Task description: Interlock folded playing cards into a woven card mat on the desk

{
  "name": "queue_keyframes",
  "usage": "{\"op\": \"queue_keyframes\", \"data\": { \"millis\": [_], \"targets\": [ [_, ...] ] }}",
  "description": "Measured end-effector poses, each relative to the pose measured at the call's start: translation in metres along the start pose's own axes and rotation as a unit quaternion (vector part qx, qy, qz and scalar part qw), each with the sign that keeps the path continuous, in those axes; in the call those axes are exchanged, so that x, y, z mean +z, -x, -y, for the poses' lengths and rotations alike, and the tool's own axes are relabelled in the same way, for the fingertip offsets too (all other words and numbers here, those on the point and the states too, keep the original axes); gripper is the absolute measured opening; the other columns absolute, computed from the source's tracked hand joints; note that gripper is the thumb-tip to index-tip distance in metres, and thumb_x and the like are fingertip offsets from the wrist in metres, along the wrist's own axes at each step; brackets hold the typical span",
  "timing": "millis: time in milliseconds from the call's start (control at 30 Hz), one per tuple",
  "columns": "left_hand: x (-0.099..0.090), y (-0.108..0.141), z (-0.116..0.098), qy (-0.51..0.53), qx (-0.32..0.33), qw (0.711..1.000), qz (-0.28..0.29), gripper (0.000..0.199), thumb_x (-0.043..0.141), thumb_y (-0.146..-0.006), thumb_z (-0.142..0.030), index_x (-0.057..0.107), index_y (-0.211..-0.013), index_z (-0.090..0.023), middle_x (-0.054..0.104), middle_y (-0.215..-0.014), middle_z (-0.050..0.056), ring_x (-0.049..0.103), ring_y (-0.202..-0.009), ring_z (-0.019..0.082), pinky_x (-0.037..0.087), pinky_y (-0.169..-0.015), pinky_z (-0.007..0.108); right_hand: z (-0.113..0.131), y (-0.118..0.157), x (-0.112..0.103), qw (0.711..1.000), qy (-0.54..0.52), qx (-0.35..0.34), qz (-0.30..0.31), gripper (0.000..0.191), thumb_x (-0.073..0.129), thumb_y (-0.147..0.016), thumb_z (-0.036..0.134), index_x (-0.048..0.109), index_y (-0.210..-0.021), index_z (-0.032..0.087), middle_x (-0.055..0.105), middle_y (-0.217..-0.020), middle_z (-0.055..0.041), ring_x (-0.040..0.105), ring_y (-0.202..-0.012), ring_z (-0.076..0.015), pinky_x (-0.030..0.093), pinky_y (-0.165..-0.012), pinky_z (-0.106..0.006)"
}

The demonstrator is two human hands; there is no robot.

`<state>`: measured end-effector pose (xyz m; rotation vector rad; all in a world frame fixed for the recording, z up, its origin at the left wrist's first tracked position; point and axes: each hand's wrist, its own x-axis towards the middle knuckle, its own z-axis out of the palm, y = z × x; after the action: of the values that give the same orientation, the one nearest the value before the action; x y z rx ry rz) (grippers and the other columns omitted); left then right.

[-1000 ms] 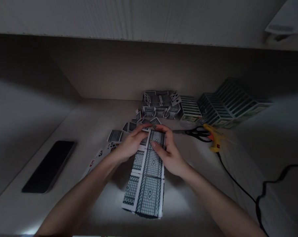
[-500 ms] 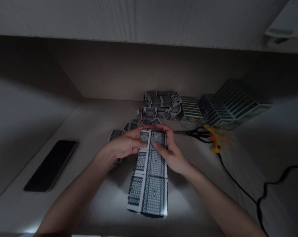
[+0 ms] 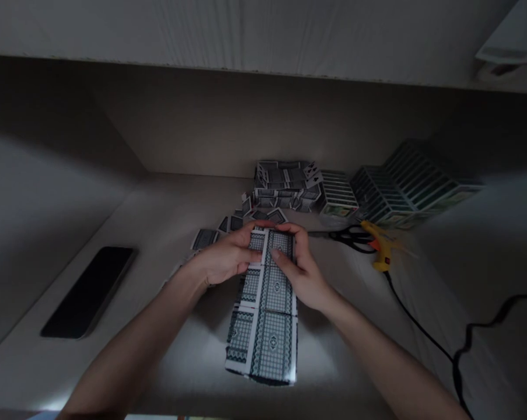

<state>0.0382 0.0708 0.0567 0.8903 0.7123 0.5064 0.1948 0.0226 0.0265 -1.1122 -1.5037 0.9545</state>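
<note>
A long block built of playing cards point(image 3: 273, 326), patterned backs outward, is held up between both hands with its near end tipped toward me. My left hand point(image 3: 228, 255) grips its far end from the left, thumb lying on the upper face. On the other side my right hand point(image 3: 302, 265) is closed round the same far end, its thumb pressed on a card back. The fingertips of both hands meet at the far edge. Behind the hands, loose cut playing cards point(image 3: 204, 238) lie scattered, partly hidden by my left hand. The underside of the block is out of sight.
A phone point(image 3: 88, 293) lies at the left. At the back stand a stack of folded cards point(image 3: 285, 178) and several boxed card packs point(image 3: 416, 184). To the right are black-handled scissors point(image 3: 351, 238) and a yellow glue gun point(image 3: 381, 248) with a black cord point(image 3: 421, 324). A shelf board point(image 3: 263, 41) overhangs.
Both hands keep their hold on the card block, which has hardly moved. My left hand has shifted very slightly to the right.
</note>
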Motion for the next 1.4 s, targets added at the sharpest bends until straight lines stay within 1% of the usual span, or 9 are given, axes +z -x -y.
{"op": "queue_keyframes", "data": {
  "millis": [233, 367, 467, 567, 667, 767, 933, 1267, 1400],
  "targets": [
    [0.002, -0.002, 0.002, -0.015, 0.008, 1.0, -0.005, 0.057, 0.062, -0.065, -0.002, 0.044, -0.114, -0.023, 0.059, -0.091, 0.001, 0.057, -0.081, 0.014, 0.046, -0.07, 0.026, -0.004, -0.001, -0.001, 1.0, -0.007, 0.016, -0.006, 0.031, 0.047, -0.083, 0.028, 0.035, -0.111, 0.026, 0.042, -0.113, -0.0055, 0.04, -0.11, -0.0206, 0.031, -0.098, -0.042],
    [0.002, -0.003, 0.003, -0.011, 0.015, 1.0, -0.007, 0.056, 0.059, -0.065, 0.0, 0.045, -0.114, -0.023, 0.058, -0.087, -0.001, 0.057, -0.073, 0.012, 0.046, -0.065, 0.023, -0.006, -0.001, -0.001, 1.0, -0.01, 0.017, -0.01, 0.03, 0.048, -0.082, 0.029, 0.036, -0.11, 0.027, 0.041, -0.114, -0.0047, 0.04, -0.112, -0.0206, 0.03, -0.1, -0.042],
    [0.002, -0.004, 0.002, 0.022, 0.011, 1.0, -0.016, 0.053, 0.057, -0.067, -0.003, 0.045, -0.115, -0.023, 0.057, -0.085, 0.0, 0.056, -0.067, 0.011, 0.045, -0.06, 0.022, -0.005, -0.001, -0.001, 0.999, -0.02, 0.035, -0.012, 0.03, 0.048, -0.082, 0.029, 0.036, -0.11, 0.027, 0.041, -0.114, -0.0043, 0.04, -0.111, -0.0203, 0.031, -0.099, -0.042],
    [0.002, -0.005, 0.002, 0.086, 0.007, 0.996, -0.023, 0.048, 0.052, -0.069, -0.006, 0.047, -0.115, -0.02, 0.055, -0.074, -0.001, 0.053, -0.058, 0.009, 0.044, -0.057, 0.022, -0.003, -0.001, -0.001, 0.998, -0.031, 0.049, -0.012, 0.031, 0.049, -0.082, 0.03, 0.036, -0.11, 0.027, 0.041, -0.114, -0.0042, 0.04, -0.111, -0.0201, 0.031, -0.099, -0.042],
    [0.005, -0.005, 0.002, 0.117, 0.01, 0.992, -0.044, 0.044, 0.048, -0.069, -0.007, 0.048, -0.111, -0.018, 0.057, -0.075, 0.0, 0.054, -0.06, 0.011, 0.044, -0.056, 0.022, -0.001, -0.001, -0.001, 0.998, -0.043, 0.052, 0.002, 0.031, 0.047, -0.083, 0.029, 0.035, -0.11, 0.027, 0.04, -0.115, -0.0041, 0.04, -0.111, -0.0191, 0.031, -0.099, -0.04],
    [0.008, -0.003, 0.003, 0.094, 0.017, 0.994, -0.048, 0.045, 0.053, -0.068, -0.007, 0.048, -0.111, -0.018, 0.059, -0.082, 0.001, 0.057, -0.068, 0.012, 0.044, -0.06, 0.022, 0.0, -0.001, -0.001, 0.998, -0.045, 0.049, 0.013, 0.031, 0.045, -0.084, 0.029, 0.032, -0.112, 0.027, 0.039, -0.116, -0.004, 0.04, -0.111, -0.0181, 0.031, -0.099, -0.039],
    [0.011, 0.0, 0.002, 0.061, 0.009, 0.997, -0.044, 0.051, 0.059, -0.067, -0.008, 0.044, -0.113, -0.022, 0.058, -0.084, -0.002, 0.056, -0.068, 0.01, 0.043, -0.063, 0.022, 0.0, -0.001, -0.002, 0.999, -0.004, 0.032, 0.02, 0.03, 0.044, -0.085, 0.028, 0.032, -0.113, 0.027, 0.039, -0.115, -0.0048, 0.039, -0.11, -0.0186, 0.032, -0.099, -0.041],
    [0.016, 0.0, 0.004, 0.022, 0.012, 0.997, -0.076, 0.054, 0.054, -0.064, -0.004, 0.044, -0.114, -0.022, 0.056, -0.078, -0.003, 0.053, -0.066, 0.01, 0.039, -0.059, 0.022, 0.001, -0.001, -0.006, 0.998, 0.046, 0.016, 0.038, 0.029, 0.042, -0.085, 0.027, 0.033, -0.113, 0.026, 0.039, -0.116, -0.0055, 0.039, -0.112, -0.0202, 0.031, -0.098, -0.042],
    [0.012, 0.002, -0.002, -0.012, -0.006, 0.998, -0.068, 0.049, 0.054, -0.068, -0.009, 0.045, -0.114, -0.022, 0.057, -0.082, -0.002, 0.054, -0.071, 0.011, 0.039, -0.062, 0.023, 0.002, -0.003, -0.006, 0.998, 0.012, 0.037, 0.045, 0.03, 0.044, -0.084, 0.027, 0.034, -0.113, 0.024, 0.041, -0.115, -0.0058, 0.04, -0.112, -0.0199, 0.032, -0.097, -0.041]
  ]
}}
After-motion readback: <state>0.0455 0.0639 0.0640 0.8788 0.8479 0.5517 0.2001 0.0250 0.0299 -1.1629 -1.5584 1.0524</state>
